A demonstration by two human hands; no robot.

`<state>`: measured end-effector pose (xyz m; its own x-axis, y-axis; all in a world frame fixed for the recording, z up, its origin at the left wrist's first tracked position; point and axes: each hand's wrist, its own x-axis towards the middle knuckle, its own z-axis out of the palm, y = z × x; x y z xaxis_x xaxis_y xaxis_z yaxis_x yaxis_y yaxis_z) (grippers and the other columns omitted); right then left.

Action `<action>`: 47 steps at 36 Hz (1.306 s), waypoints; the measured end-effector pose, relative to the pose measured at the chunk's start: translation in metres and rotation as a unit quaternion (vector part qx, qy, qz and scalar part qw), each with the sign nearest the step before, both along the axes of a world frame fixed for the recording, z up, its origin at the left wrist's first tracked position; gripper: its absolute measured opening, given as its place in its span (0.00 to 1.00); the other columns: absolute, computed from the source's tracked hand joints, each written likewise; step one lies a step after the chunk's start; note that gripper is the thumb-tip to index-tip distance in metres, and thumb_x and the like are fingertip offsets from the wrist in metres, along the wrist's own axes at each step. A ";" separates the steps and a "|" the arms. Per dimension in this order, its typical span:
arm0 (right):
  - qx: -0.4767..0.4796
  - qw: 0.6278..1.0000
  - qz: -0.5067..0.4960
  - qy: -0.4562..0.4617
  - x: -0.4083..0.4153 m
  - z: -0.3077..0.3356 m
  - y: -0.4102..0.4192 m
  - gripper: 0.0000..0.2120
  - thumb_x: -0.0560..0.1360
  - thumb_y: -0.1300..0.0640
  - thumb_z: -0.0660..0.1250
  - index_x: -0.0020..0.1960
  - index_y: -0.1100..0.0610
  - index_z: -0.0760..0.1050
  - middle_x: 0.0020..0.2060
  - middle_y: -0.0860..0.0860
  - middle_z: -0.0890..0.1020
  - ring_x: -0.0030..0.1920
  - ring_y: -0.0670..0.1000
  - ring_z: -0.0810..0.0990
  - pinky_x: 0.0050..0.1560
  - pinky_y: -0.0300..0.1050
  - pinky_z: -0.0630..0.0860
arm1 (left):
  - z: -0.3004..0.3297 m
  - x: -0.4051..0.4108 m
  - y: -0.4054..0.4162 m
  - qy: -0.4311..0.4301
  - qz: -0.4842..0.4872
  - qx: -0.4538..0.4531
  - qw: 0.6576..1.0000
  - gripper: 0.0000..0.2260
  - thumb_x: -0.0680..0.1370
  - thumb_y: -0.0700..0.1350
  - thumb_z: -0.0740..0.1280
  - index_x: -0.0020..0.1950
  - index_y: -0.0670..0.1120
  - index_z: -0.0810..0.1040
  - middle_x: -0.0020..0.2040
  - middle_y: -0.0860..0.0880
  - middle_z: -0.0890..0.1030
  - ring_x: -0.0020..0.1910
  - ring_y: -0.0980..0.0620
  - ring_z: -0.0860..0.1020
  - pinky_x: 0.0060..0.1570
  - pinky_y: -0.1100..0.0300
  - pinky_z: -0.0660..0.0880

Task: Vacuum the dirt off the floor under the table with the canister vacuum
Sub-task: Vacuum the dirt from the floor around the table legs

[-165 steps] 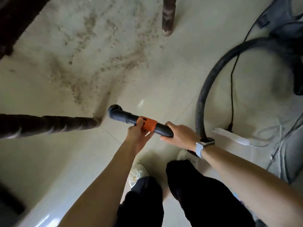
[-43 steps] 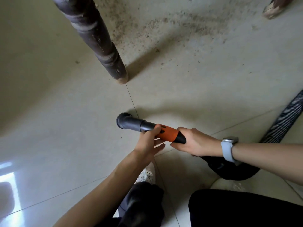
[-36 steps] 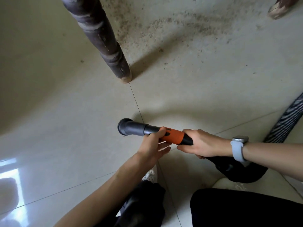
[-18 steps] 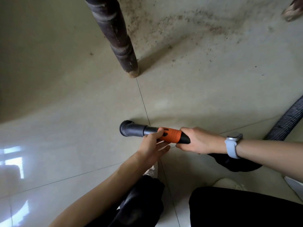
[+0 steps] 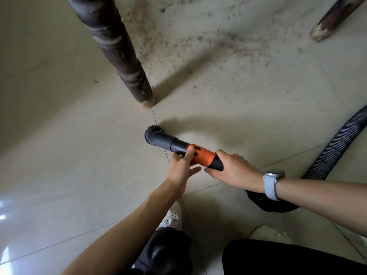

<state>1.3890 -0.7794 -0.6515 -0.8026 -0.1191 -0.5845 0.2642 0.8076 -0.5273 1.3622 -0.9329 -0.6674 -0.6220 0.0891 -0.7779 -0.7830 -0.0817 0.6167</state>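
The vacuum's black and orange nozzle wand [image 5: 174,144] lies low over the pale tiled floor, its round brush head [image 5: 152,133] pointing up-left. My left hand [image 5: 181,165] pinches the wand where black meets orange, fingers loosely spread beneath. My right hand [image 5: 232,170], with a watch on the wrist, grips the wand's rear end. The ribbed black hose [image 5: 337,143] curves away to the right. Brown dirt [image 5: 208,42] is scattered on the floor beyond the brush head, between the table legs.
A dark turned table leg [image 5: 119,54] stands just up-left of the brush head. A second leg [image 5: 333,18] shows at the top right. My knees in dark trousers and a white shoe [image 5: 170,219] fill the bottom edge.
The view has shifted and the wand has tilted, its brush head now raised toward the near table leg. Both hands keep their hold.
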 end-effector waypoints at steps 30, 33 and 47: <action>-0.067 0.986 -0.148 0.030 -0.023 -0.005 0.042 0.17 0.77 0.44 0.63 0.47 0.58 0.67 0.29 0.51 0.74 0.26 0.52 0.73 0.30 0.44 0.69 | -0.005 -0.076 0.072 0.018 0.000 0.009 1.000 0.19 0.81 0.52 0.59 0.65 0.41 0.62 0.60 0.42 0.71 0.56 0.47 0.76 0.48 0.52 0.78; -0.100 0.982 -0.159 0.020 -0.051 -0.002 0.034 0.18 0.77 0.43 0.62 0.47 0.59 0.67 0.30 0.52 0.76 0.25 0.52 0.75 0.30 0.45 0.72 | 0.001 -0.101 0.069 0.023 0.035 0.001 0.999 0.18 0.81 0.51 0.60 0.65 0.41 0.62 0.58 0.42 0.71 0.55 0.46 0.75 0.47 0.52 0.77; -0.121 0.979 -0.162 0.003 -0.078 -0.005 0.024 0.19 0.78 0.43 0.61 0.45 0.59 0.67 0.29 0.53 0.77 0.22 0.49 0.74 0.30 0.45 0.74 | -0.013 -0.126 0.060 0.017 0.053 0.034 0.998 0.15 0.81 0.51 0.59 0.62 0.43 0.63 0.56 0.42 0.73 0.52 0.46 0.76 0.38 0.55 0.77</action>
<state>1.3111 -0.7559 -0.6560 -0.8243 0.0090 -0.5661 0.4829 0.5332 -0.6947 1.2365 -0.8730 -0.6804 -0.6562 0.0744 -0.7509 -0.7469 -0.2056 0.6323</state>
